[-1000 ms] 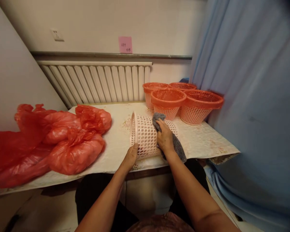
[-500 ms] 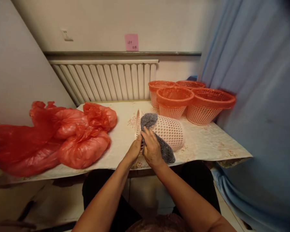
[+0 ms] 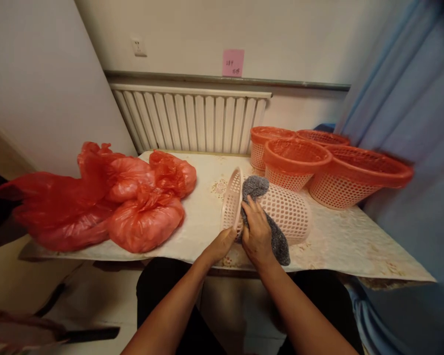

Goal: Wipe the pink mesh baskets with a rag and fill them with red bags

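Note:
A pale pink perforated plastic basket (image 3: 289, 209) lies on its side on the table, its mouth facing left. My left hand (image 3: 223, 244) grips the basket's rim at the near side, thumb on the edge. A dark grey cloth (image 3: 280, 244) is draped over the basket's side just behind the rim. On top of it, my right hand (image 3: 257, 227) presses the cloth against the basket with fingers curved around it. The undersides of both hands are partly hidden.
Several similar baskets (image 3: 298, 160) lined with red plastic bags stand upright at the back right, by a blue curtain (image 3: 403, 113). Tied, filled red plastic bags (image 3: 144, 222) sit on the left of the cloth-covered table (image 3: 203, 217). Behind it is a white radiator (image 3: 192, 121).
The view has turned to the left, so everything sits further right. The basket's mouth shows more. My right hand is still on the cloth, and my left hand sits lower on the rim.

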Motion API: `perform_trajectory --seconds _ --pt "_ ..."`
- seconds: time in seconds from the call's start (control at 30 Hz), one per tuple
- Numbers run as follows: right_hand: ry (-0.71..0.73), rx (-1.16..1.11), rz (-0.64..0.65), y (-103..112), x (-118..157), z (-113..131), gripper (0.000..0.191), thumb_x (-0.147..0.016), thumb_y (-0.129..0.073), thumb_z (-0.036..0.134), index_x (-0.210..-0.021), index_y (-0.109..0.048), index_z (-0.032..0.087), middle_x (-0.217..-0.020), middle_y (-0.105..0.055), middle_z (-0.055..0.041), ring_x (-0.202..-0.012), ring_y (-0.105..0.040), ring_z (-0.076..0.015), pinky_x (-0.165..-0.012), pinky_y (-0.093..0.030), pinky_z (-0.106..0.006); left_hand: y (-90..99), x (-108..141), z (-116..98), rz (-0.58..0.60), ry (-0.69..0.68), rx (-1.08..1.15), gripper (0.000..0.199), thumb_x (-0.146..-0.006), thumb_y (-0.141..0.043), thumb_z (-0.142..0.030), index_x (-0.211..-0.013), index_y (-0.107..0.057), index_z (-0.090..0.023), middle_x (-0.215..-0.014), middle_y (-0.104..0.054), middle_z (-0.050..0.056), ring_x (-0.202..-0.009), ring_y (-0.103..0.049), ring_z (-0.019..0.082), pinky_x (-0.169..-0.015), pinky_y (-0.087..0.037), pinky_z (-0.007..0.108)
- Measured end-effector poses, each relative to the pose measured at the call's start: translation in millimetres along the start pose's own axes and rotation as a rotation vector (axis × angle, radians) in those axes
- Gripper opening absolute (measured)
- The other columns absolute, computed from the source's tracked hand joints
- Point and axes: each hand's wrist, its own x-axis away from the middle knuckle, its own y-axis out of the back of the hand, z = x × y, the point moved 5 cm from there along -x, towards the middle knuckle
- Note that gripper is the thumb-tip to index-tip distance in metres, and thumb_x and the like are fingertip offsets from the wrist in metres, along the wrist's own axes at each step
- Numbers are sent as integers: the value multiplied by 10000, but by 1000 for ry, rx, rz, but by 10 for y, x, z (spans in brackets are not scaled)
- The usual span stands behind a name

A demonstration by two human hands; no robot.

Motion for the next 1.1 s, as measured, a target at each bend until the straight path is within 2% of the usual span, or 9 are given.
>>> perform_trajectory --seconds 0.13,0.3,0.47,0.53,0.67,0.8,0.93,1.0,1.1 --pt "-8 37 17 -48 -67 -37 567 -824 -359 27 -1374 -429 143 -1460 -415 -136 -1411 -287 -245 -1132 -325 -530 48 -50 44 56 -88 37 797 -884 -205 -698 -1230 -586 -90 -1280 -602 128 -1218 -515 284 -1111 -324 430" --pt "-31 76 32 -153 -145 -96 572 -821 -366 22 -1378 -419 140 -1468 -403 -137 -1416 -278 -237 -1138 -315 -523 99 -117 161 111 -117 70 802 -872 -234 -710 -1180 -615 -76 -1189 -645 135 -1125 -566 295 -1039 -398 415" --pt "-36 114 20 -233 -241 -120 566 -819 -368 17 -1371 -424 130 -1457 -418 -143 -1404 -308 -218 -1146 -314 -501 167 -191 299 46 -189 62 752 -898 -243 -667 -1216 -592 -82 -1200 -628 140 -1120 -553 291 -1038 -383 411" --pt "-42 131 22 -255 -276 -128 568 -818 -369 18 -1372 -424 133 -1463 -412 -137 -1402 -314 -212 -1150 -313 -490 189 -196 398 32 -195 27 753 -897 -232 -669 -1188 -600 -80 -1122 -652 140 -1015 -587 270 -973 -429 399" --pt "-54 161 32 -298 -309 -145 592 -821 -377 37 -1396 -395 174 -1482 -392 -100 -1405 -309 -208 -1149 -322 -492 248 -177 635 -3 -146 -98 761 -863 -237 -717 -976 -652 -89 -874 -668 105 -791 -593 227 -765 -482 342" --pt "-72 186 46 -321 -295 -226 637 -801 -376 31 -1417 -371 192 -1499 -366 -83 -1415 -287 -215 -1154 -315 -498 279 -185 734 -47 -140 -131 709 -870 -246 -700 -918 -647 -117 -833 -657 87 -763 -584 218 -720 -469 320" --pt "-135 196 -10 -205 -235 -526 677 -742 -361 -2 -1392 -416 178 -1482 -394 -88 -1390 -340 -198 -1155 -321 -458 283 -224 732 -92 -128 -109 688 -866 -259 -696 -844 -640 -124 -773 -635 83 -720 -562 213 -756 -472 338" --pt "-186 211 -53 -81 -168 -775 671 -723 -361 -4 -1361 -457 178 -1460 -428 -88 -1368 -377 -185 -1148 -326 -444 283 -241 730 -99 -115 -109 687 -854 -258 -713 -796 -626 -135 -726 -617 71 -684 -543 203 -752 -472 333" --pt "-285 262 -136 175 -11 -1207 629 -708 -368 18 -1298 -525 173 -1414 -488 -89 -1330 -432 -180 -1133 -334 -439 286 -255 721 -103 -116 -103 683 -850 -261 -717 -814 -624 -140 -757 -630 77 -701 -551 207 -736 -472 323"
